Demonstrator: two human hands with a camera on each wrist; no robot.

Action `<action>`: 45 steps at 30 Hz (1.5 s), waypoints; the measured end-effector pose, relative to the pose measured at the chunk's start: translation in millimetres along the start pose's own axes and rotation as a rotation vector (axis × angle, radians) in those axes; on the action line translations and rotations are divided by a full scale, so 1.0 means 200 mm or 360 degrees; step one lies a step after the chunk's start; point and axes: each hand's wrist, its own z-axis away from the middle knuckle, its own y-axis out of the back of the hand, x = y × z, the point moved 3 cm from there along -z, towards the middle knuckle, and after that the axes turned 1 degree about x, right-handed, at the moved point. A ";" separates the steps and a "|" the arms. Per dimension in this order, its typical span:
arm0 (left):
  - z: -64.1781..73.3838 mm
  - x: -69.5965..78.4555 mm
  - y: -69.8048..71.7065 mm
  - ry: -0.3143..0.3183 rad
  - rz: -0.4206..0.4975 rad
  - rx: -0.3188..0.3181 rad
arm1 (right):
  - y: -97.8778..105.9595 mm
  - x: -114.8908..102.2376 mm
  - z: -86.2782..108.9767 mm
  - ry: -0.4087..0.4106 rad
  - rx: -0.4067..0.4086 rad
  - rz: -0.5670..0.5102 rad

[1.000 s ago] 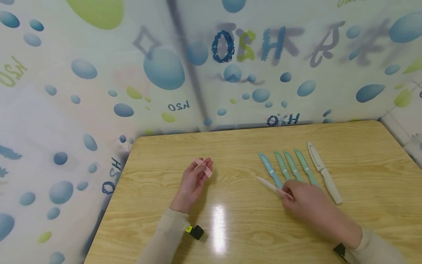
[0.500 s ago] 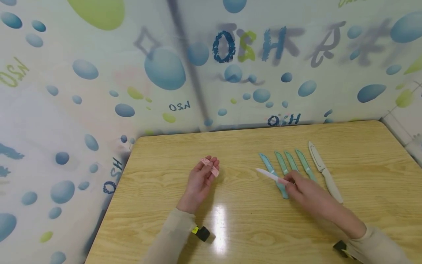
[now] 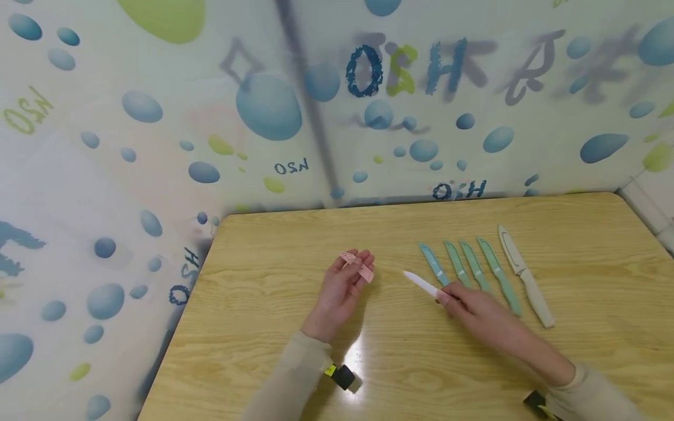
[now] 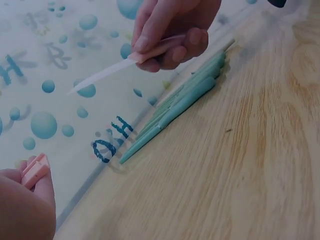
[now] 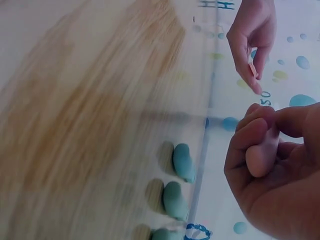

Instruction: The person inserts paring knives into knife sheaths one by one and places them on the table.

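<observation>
In the head view my left hand point(image 3: 337, 298) pinches a small pink knife sheath point(image 3: 364, 272) under the thumb, fingers pointing toward the wall. To its right, my right hand point(image 3: 481, 313) grips a small knife point(image 3: 419, 283) by its pink handle point(image 4: 165, 46). The bare white blade points toward the left hand, a short way from the sheath and apart from it. In the left wrist view the sheath shows its hollow end. Most of the handle is wrapped by the right fingers; its rounded butt shows in the right wrist view.
Beyond the right hand lie a sheathed blue knife point(image 3: 433, 263), several sheathed green knives point(image 3: 500, 275) and a larger cream knife point(image 3: 526, 278), side by side on the wooden table point(image 3: 253, 263). A patterned wall covering point(image 3: 326, 117) rises at the table's back edge.
The left hand has moved right with the sheath, nearer the knife. The right hand has shifted slightly left, its grip on the handle now closer to the blade, uncovering the green knives.
</observation>
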 end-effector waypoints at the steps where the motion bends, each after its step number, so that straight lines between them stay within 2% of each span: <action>1: 0.00 -0.01 -0.01 0.0004 0.0009 -0.0001 | -0.01 0.00 0.00 0.0000 -0.0011 -0.0015; 14: 0.02 -0.08 -0.08 -0.0011 0.0054 -0.0015 | -0.06 -0.06 0.00 -0.0134 -0.0083 -0.0017; 20: 0.02 -0.09 -0.10 -0.0025 0.0055 0.0003 | -0.07 -0.09 -0.01 -0.0106 -0.0024 0.0034; 25: 0.02 -0.11 -0.11 -0.0039 0.0051 -0.0027 | -0.08 -0.10 -0.02 -0.0085 0.0027 0.0100; 45: 0.04 -0.14 -0.14 -0.0013 0.0061 -0.0012 | -0.11 -0.09 -0.04 -0.0140 0.0000 0.0082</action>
